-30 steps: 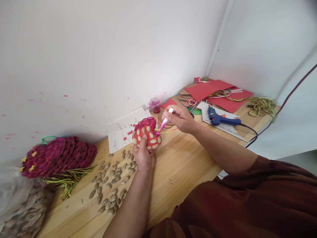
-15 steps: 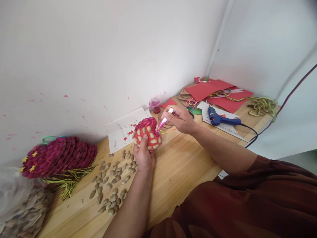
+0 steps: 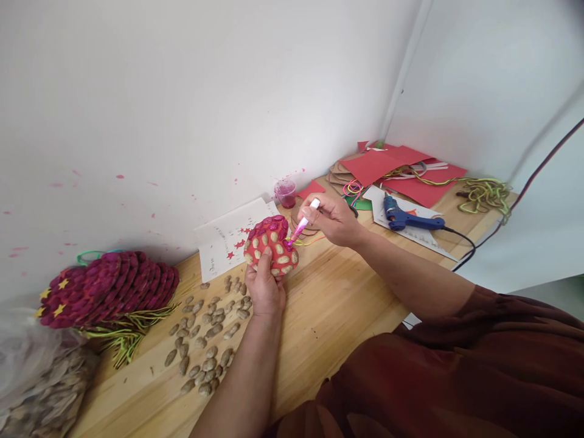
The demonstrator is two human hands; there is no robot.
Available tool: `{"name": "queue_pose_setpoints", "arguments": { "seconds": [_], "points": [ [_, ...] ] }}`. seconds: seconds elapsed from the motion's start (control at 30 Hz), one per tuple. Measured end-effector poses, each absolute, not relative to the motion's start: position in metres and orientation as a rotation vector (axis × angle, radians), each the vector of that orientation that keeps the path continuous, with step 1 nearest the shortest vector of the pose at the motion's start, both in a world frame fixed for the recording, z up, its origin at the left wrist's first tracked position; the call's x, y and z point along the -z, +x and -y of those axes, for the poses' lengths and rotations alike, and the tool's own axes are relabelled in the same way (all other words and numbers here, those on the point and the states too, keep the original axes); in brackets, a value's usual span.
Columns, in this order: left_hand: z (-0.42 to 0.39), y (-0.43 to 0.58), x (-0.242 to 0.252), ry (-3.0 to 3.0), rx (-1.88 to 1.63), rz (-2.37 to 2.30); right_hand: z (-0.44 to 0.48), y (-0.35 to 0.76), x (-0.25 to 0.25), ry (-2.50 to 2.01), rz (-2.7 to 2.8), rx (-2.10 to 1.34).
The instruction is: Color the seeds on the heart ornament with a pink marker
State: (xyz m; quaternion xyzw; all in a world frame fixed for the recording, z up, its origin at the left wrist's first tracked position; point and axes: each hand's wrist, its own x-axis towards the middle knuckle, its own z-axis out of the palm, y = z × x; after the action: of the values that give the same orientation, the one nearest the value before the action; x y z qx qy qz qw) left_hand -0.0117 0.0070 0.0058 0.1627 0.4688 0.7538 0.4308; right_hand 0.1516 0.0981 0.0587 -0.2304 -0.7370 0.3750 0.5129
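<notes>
My left hand grips a red heart-shaped piece by its lower edge, thumb on its face. Peanuts in the shell cover that face; those along the top edge are painted shiny magenta, the others are bare tan. In my right hand is a paintbrush with a white handle smeared pink. Its tip touches the piece near the notch on the right side. Behind the piece stands a clear plastic cup with magenta paint in it.
Loose peanuts lie on the wooden table. Left are stacked magenta peanut pieces and a plastic bag of peanuts. Right are a blue glue gun with its cord, red paper and yarn. A written sheet lies by the wall.
Almost nothing differs. The brush tip has shifted very slightly at the piece's right side; both hands keep their hold.
</notes>
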Motion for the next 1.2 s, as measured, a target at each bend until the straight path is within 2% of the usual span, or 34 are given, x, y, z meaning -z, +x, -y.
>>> {"name": "queue_pose_setpoints", "arguments": {
  "seconds": [0.57,0.73,0.9,1.2],
  "points": [
    [-0.0078,-0.0119,-0.0054,0.394,-1.894,-1.145,-0.0956,0.1528,-0.0663,-0.578,1.795,-0.797],
    [-0.0069,-0.0128,-0.0081,0.408,-1.866,-1.176,-0.0957,0.1522,-0.0656,-0.519,1.795,-0.938],
    [-0.0068,-0.0131,-0.0098,0.381,-1.865,-1.179,-0.0977,0.1534,-0.065,-0.542,1.782,-0.846],
    [-0.0062,-0.0152,-0.0087,0.372,-1.829,-1.197,-0.0938,0.1526,-0.0673,-0.591,1.788,-0.886]
  ]
}}
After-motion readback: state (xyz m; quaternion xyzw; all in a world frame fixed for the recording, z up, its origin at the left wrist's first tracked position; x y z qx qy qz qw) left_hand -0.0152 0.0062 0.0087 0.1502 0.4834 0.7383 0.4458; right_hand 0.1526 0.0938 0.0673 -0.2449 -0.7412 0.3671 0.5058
